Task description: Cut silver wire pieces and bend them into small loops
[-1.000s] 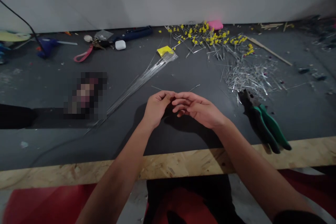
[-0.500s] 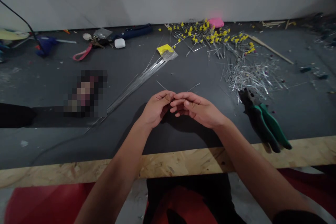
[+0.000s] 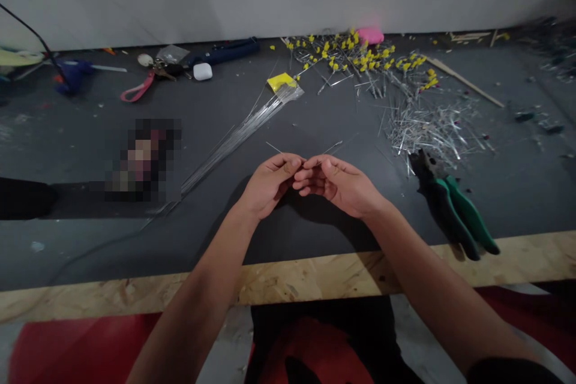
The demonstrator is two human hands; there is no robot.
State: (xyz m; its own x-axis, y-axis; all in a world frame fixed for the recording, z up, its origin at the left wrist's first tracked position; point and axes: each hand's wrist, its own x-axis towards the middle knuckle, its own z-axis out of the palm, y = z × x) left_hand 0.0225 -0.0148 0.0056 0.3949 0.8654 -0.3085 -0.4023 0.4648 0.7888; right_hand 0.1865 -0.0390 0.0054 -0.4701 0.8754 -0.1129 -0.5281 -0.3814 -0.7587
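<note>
Silver-coloured, hair-thin metal wire (image 3: 273,147) is projecting beyond the left hand (image 3: 272,183), which is pinching it between thumb and curled forefinger; the fingers are hiding the wire's middle. Opposite, with fingertips meeting or nearly meeting the left's, the right hand (image 3: 342,183) is bending loosely, thumb resting against forefinger; whether it is gripping anything cannot be told. Behind it, a second slender silvery strand (image 3: 333,146) with a thickened tip is showing, the fingers concealing its near end, so that one cannot tell whether both ends are belonging to one piece. To the left, a long, fanned bundle of straight silvery wires (image 3: 252,127) is lying obliquely on the smooth dark grey tabletop (image 3: 216,96), its upper end meeting a bright yellow tag (image 3: 281,81) that is appearing too blurred to read. Farther left, coarse pixels are masking an oblong object (image 3: 141,159). To the right, pliers (image 3: 443,210) with one black and one green curved handle are resting, their dark jaws at the edge of a tangled heap of short shiny wires (image 3: 425,132), their handle ends overlapping a flaky tan wood-chip edge (image 3: 310,281). Above, bent wires with yellow tips (image 3: 362,63) are crowding beside a rounded pink lump (image 3: 370,35).
</note>
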